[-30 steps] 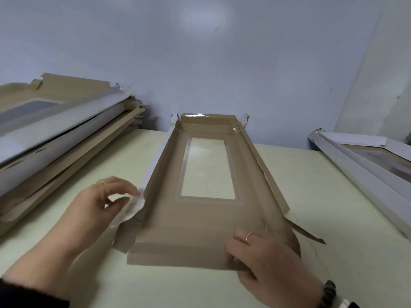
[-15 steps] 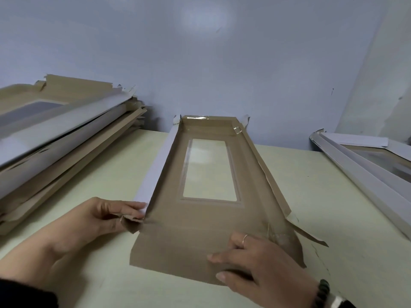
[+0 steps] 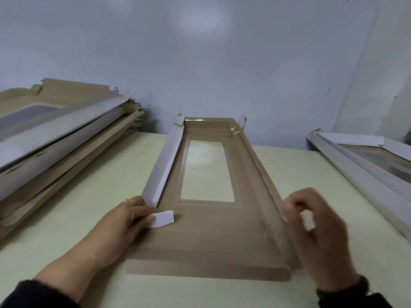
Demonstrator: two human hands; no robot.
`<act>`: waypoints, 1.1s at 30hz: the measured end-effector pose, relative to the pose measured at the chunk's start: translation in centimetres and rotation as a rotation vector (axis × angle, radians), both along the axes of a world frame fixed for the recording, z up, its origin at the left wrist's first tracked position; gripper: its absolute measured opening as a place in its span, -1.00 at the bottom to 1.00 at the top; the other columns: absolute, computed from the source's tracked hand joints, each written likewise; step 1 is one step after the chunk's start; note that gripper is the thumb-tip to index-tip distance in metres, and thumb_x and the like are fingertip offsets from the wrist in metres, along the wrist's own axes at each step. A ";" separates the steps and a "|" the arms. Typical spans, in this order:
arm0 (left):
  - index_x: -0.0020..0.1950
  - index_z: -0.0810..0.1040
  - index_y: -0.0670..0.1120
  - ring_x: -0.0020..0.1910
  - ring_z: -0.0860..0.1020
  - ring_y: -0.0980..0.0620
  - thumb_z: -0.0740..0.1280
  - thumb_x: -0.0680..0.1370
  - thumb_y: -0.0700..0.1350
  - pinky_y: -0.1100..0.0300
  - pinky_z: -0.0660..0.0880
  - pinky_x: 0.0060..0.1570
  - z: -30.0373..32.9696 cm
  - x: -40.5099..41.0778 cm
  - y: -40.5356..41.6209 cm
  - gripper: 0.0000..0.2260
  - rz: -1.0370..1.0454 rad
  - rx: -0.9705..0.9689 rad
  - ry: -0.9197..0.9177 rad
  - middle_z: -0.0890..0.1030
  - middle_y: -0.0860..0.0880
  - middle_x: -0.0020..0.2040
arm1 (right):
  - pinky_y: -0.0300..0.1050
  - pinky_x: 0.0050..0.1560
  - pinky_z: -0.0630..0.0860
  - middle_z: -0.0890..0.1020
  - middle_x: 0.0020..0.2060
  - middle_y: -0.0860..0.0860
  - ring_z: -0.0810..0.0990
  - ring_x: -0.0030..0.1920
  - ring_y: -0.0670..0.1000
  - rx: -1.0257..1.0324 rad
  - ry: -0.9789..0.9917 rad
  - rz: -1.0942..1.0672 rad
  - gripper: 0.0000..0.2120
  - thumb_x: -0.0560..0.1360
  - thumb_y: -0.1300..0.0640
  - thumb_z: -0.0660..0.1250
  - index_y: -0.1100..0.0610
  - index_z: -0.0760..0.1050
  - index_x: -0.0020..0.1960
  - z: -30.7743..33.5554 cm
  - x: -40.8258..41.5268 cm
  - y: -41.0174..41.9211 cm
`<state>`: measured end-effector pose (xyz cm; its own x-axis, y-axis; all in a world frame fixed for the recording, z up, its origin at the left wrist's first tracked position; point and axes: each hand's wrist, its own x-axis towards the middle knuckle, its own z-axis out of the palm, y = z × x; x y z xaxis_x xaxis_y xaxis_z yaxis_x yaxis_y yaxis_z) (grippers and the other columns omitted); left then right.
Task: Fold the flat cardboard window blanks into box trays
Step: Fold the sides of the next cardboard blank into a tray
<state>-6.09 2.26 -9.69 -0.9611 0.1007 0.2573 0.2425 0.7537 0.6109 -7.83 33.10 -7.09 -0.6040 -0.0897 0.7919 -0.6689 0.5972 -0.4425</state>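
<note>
- Fig.: partly folded cardboard blank [image 3: 222, 238], brown side up, lies flat on the pale table [image 3: 111, 178], centre of view, long axis running away from me; clear window [image 3: 206, 172] in its middle.
- Far end: end wall [image 3: 206, 123] stands up, w/ shiny tape at the far-right corner. I judge that end done.
- Left side wall [image 3: 163, 167]: raised, white face showing, leaning inward.
- Left hand [image 3: 131, 218]: rests at the near end of that wall; fingers pin a small white corner tab [image 3: 162, 218] down on the brown floor. Looks like a press/pinch on the tab, not a loose hand.
- Right side wall [image 3: 260, 174]: up only part way, splays outward.
- Right hand [image 3: 311, 227]: blurred, fingers curled at the near-right corner; I cannot tell if it grips the flap there or only hovers.
- Near end flap [image 3: 206, 265]: flat on the table, not yet raised.
- My est.: approx. half of this tray formed. Left to do: near-right tab, near end wall, corners locked.
- Stack of unfolded blanks [image 3: 55, 141] at left suggests many more to go; finished-looking white trays [image 3: 355, 165] at right.
</note>
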 end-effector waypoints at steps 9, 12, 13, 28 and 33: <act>0.15 0.57 0.08 -0.06 0.43 0.25 0.15 0.60 -0.23 0.45 0.34 -0.13 0.3 0.5 0.4 -0.70 0.022 0.007 0.017 0.45 0.08 -0.15 | -0.52 -0.06 0.33 0.60 -0.07 -0.19 0.51 -0.01 -0.25 0.155 -0.673 0.149 -0.47 0.34 0.56 0.18 -0.11 0.46 -0.18 -1.3 -1.7 4.9; 0.18 0.56 0.04 -0.07 0.43 0.26 0.13 0.61 -0.26 0.47 0.33 -0.14 0.3 0.6 0.4 -0.69 0.029 0.019 0.017 0.44 0.06 -0.15 | -0.52 0.01 0.32 0.58 0.03 -0.24 0.48 0.08 -0.34 0.171 -0.783 0.248 -0.53 0.36 0.53 0.24 -0.06 0.54 -0.26 -1.4 -1.8 4.8; 0.19 0.56 0.03 -0.07 0.43 0.26 0.13 0.61 -0.27 0.47 0.33 -0.14 0.3 0.7 0.4 -0.69 0.030 0.022 0.014 0.43 0.05 -0.15 | -0.51 0.02 0.32 0.58 0.05 -0.24 0.47 0.10 -0.33 0.168 -0.813 0.245 -0.55 0.37 0.52 0.24 -0.04 0.57 -0.30 -1.5 -1.8 4.9; 0.01 0.57 0.14 -0.30 0.43 0.22 0.26 0.53 -0.34 0.46 0.33 -0.27 0.1 0.5 0.2 -0.65 0.070 0.155 0.066 0.50 0.08 -0.26 | -0.39 -0.31 0.33 0.53 -0.40 -0.07 0.45 -0.38 -0.15 0.003 -0.555 0.041 -0.79 0.37 0.34 0.41 0.08 0.48 -0.29 -2.7 -2.0 3.3; -0.26 0.48 0.12 -0.32 0.44 0.11 0.33 0.47 -0.34 0.39 0.34 -0.31 0.1 0.7 0.0 -0.67 0.081 0.080 0.121 0.54 0.07 -0.26 | -0.18 -0.29 0.36 0.54 -0.41 -0.04 0.50 -0.40 0.00 0.476 -0.098 -0.051 -0.86 0.33 0.31 0.42 0.17 0.52 -0.36 -2.6 -1.6 1.4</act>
